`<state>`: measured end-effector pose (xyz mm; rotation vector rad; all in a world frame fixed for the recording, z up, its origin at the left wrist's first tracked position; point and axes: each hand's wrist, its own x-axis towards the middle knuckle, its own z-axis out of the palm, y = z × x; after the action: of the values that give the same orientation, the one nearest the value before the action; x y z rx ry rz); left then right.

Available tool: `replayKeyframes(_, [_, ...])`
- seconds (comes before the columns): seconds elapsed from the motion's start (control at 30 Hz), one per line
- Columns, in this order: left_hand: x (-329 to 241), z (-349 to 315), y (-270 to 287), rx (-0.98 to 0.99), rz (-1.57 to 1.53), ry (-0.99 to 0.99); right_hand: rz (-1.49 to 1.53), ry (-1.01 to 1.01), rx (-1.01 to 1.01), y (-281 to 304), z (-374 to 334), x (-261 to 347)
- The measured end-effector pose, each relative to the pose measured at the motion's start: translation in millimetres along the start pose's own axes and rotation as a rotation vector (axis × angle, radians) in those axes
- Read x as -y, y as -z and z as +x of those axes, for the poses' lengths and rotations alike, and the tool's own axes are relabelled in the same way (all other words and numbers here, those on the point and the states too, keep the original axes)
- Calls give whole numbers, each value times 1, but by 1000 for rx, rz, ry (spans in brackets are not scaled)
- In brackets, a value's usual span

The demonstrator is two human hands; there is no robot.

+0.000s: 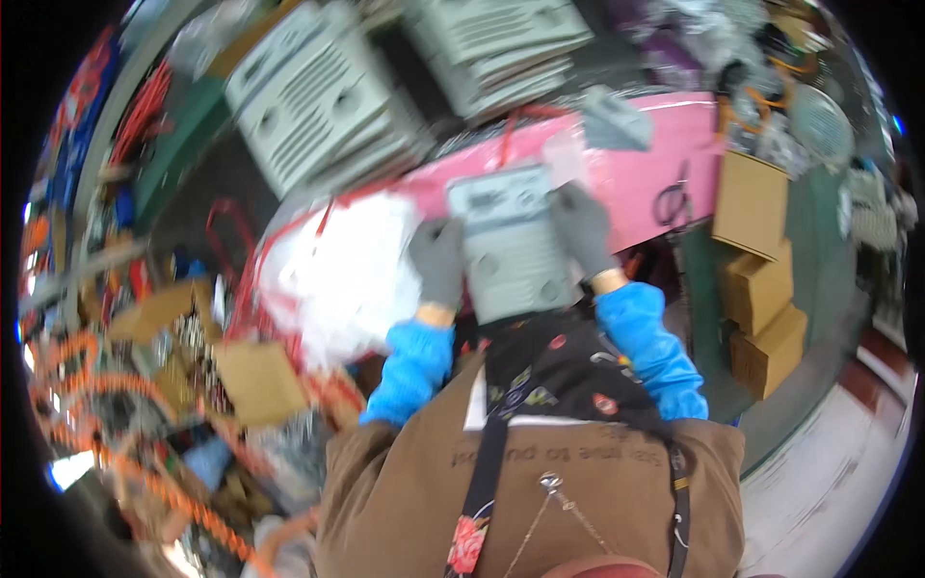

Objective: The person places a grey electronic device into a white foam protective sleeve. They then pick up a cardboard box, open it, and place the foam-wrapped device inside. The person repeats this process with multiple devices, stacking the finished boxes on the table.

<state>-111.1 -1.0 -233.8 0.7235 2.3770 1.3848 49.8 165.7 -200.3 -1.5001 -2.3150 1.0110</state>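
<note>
A light grey plastic panel (513, 260) with slots and round holes is held in front of my body, above the near edge of the pink sheet (631, 178). My left hand (439, 258), in a grey glove, grips its left edge. On the opposite edge, near the upper corner, my gloved right hand (581, 229) is closed round the panel. Some of the fingers are hidden or blurred. White plastic sheeting (337, 275) lies beside my left hand. To the right of my right hand, dark-handled scissors (673, 204) rest on the pink sheet.
Two stacks of similar panels, a left stack (313, 111) and a right stack (496, 43), stand at the far side. Several cardboard boxes (752, 204) line the right. An orange coiled hose (178, 496) runs along the lower left, near an open carton of small parts (193, 352).
</note>
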Motion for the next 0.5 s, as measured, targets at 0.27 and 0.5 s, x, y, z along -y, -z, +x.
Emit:
replayKeyframes(0.27, [-9,6,8,109,-50,205,-67,176,3,4,9,8])
replayKeyframes(0.5, [-53,56,31,530,625,-192,-556,617,139,29,38,8])
